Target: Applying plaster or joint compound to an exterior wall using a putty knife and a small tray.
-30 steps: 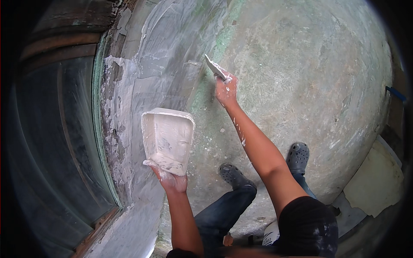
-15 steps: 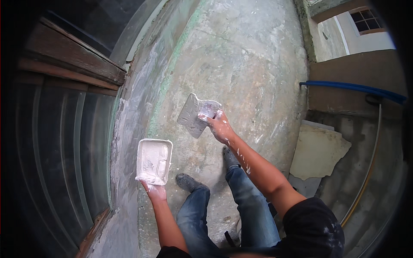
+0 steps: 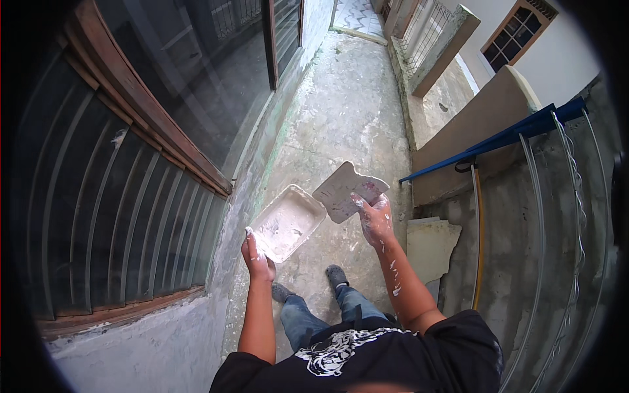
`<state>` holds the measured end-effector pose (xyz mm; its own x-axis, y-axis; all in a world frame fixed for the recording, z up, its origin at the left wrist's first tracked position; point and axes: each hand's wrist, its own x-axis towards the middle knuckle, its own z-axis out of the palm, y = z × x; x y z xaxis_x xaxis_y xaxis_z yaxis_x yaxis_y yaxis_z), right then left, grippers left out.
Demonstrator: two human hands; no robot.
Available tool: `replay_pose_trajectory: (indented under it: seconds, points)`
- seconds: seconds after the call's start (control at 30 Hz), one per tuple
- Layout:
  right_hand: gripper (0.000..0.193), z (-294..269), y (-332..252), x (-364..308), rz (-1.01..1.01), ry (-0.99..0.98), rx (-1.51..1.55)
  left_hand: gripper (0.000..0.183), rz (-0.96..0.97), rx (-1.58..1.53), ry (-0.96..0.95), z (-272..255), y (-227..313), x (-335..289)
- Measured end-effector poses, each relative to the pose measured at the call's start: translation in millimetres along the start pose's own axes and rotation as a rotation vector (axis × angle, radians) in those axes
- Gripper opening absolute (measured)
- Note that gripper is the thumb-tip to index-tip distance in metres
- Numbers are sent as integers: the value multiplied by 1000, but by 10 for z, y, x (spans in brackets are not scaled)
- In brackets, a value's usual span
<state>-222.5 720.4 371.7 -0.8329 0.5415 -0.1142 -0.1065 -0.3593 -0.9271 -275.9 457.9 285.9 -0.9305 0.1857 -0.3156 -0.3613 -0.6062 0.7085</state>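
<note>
My left hand (image 3: pixel 257 259), smeared with white, grips the near left side of a shallow rectangular tray (image 3: pixel 309 202). White paste (image 3: pixel 282 229) coats its bottom, and the tray is tilted. In my right hand (image 3: pixel 378 223) is a flat, greyish putty spreader (image 3: pixel 342 191) with one wavy edge, pinched between thumb and fingers. Its blade lies just beside the tray's far right corner; whether they touch I cannot tell. White spatters mark my right forearm.
Louvred glass panes (image 3: pixel 151 229) and a wooden frame (image 3: pixel 147 98) line the left wall. A concrete floor (image 3: pixel 347 98) runs ahead. On the right are a blue bar (image 3: pixel 485 144), hanging wires (image 3: pixel 576 223), a yellow pole (image 3: pixel 479 242) and a leaning broken board (image 3: pixel 429 243).
My view has lifted toward the far end of the passage. The tray has turned and come closer to the spreader. Both hands keep their hold.
</note>
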Motion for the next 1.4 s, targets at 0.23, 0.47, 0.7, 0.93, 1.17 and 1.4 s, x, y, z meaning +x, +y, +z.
replay_pose_trajectory:
  seconds: [0.23, 0.47, 0.7, 0.93, 1.17, 1.4]
  points:
    - [26, -38, -746, -359, -242, -225, -103, 23, 162, -31, 58, 715, 462, -554]
    - [23, -100, -1046, -505, -282, -323, -181, 31, 388, 14, 128, 878, 658, -1054]
    - [24, -168, -980, -533, -310, -391, -68, 37, 457, 11, 200, 1090, 678, -1317]
    - [25, -269, -983, -501, -323, -380, -202, 32, 502, 67, 172, 1266, 588, -1331]
    - [28, -341, -1021, -575, -436, -370, -318, 29, 484, 65, 153, 1416, 501, -1222]
    - [22, -384, -920, -433, -836, -384, -491, 29, 509, 89, 117, 1635, 472, -1132]
